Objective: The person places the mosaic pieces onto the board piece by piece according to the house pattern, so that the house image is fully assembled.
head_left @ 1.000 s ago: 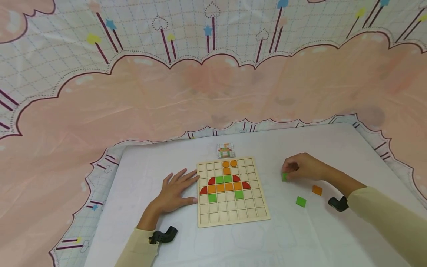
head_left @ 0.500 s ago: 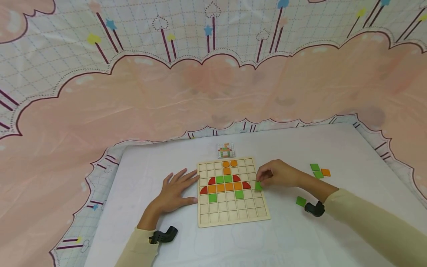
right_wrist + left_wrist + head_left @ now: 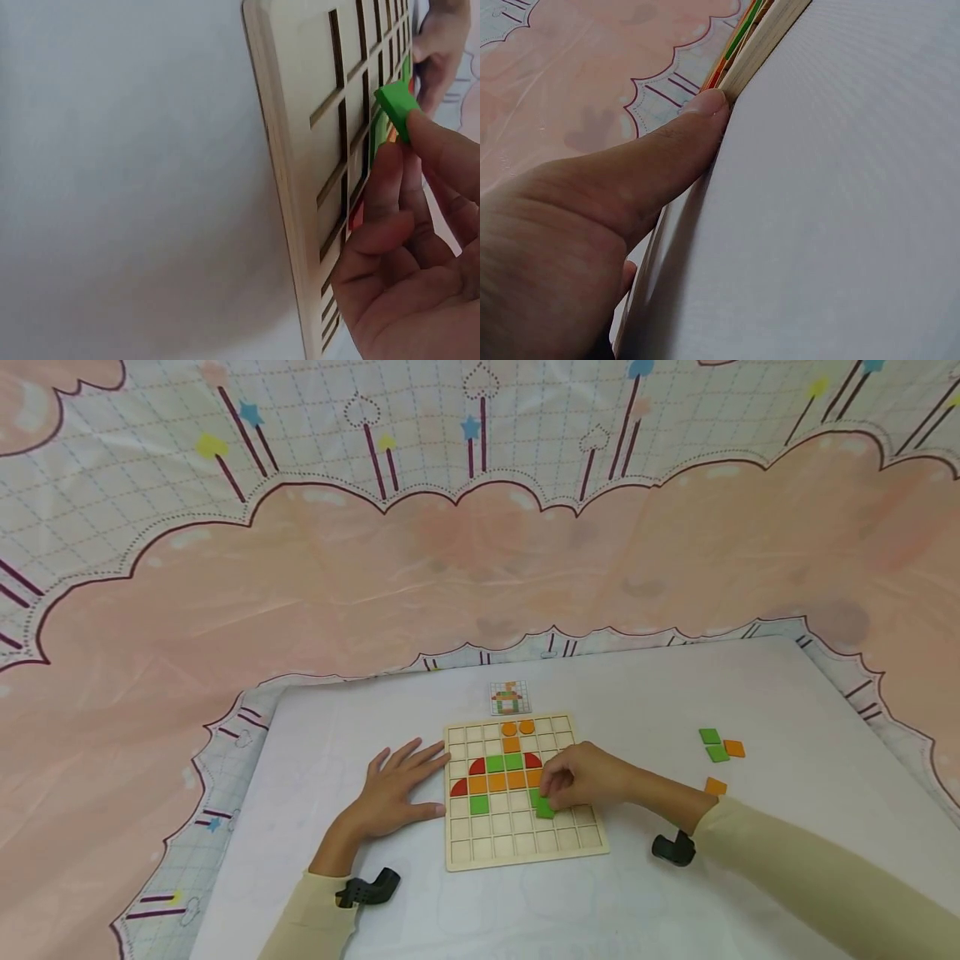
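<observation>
A wooden grid board [image 3: 525,856] lies on the white table, its cells partly filled with orange, green and red tiles. My right hand [image 3: 585,777] pinches a green square tile [image 3: 397,107] between thumb and fingers, over the board's right half, just below a green tile set in the grid. The right wrist view shows the tile tilted above the cells. My left hand [image 3: 397,789] lies spread on the table at the board's left edge; in the left wrist view its thumb [image 3: 697,112] touches the board's side.
A small pattern card [image 3: 509,697] lies beyond the board's far edge. To the right are two green tiles [image 3: 708,737] and an orange tile [image 3: 734,749]; another orange tile [image 3: 716,786] is partly behind the right sleeve. A patterned cloth [image 3: 480,560] hangs behind the table.
My right hand has carried the green tile leftward from the table's right side to over the board. The right forearm now covers the loose green tile nearest me. The left hand stays put.
</observation>
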Demonstrator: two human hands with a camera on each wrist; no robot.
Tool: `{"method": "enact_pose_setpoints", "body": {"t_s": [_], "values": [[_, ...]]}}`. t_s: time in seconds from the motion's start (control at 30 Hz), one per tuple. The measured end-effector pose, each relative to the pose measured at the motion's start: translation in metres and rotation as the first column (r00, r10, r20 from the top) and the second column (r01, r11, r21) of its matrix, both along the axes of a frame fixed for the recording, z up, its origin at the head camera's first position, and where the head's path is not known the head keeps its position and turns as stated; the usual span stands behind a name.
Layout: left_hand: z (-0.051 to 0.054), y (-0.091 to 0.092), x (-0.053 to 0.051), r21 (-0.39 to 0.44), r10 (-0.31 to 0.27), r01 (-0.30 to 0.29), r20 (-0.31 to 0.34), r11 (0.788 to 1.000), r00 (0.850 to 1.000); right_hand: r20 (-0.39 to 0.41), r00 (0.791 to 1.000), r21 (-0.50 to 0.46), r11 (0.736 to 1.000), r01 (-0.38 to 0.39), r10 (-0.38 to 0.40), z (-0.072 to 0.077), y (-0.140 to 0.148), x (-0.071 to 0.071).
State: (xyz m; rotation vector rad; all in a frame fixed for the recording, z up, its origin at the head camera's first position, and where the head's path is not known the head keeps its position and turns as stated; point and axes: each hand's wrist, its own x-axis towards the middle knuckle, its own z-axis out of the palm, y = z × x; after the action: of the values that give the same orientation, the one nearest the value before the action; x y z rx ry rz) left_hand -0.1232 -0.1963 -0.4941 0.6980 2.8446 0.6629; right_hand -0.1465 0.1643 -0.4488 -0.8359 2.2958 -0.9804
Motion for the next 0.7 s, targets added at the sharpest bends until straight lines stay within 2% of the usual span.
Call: {"method": "enact_pose_setpoints", "body": {"t_s": [0.3, 0.7], "values": [[0.0, 0.001, 0.0, 0.01, -0.001, 0.001, 0.001, 1.0, 1.0, -0.013, 1.0, 0.034, 0.999, -0.022, 0.023, -0.001, -0.011, 0.011], [0.0, 0.001, 0.001, 0.006, 0.008, -0.008, 0.011, 1.0, 1.0, -0.05, 0.999, 0.051, 0.999, -0.011, 0.014, -0.002, -0.011, 0.011]]}}
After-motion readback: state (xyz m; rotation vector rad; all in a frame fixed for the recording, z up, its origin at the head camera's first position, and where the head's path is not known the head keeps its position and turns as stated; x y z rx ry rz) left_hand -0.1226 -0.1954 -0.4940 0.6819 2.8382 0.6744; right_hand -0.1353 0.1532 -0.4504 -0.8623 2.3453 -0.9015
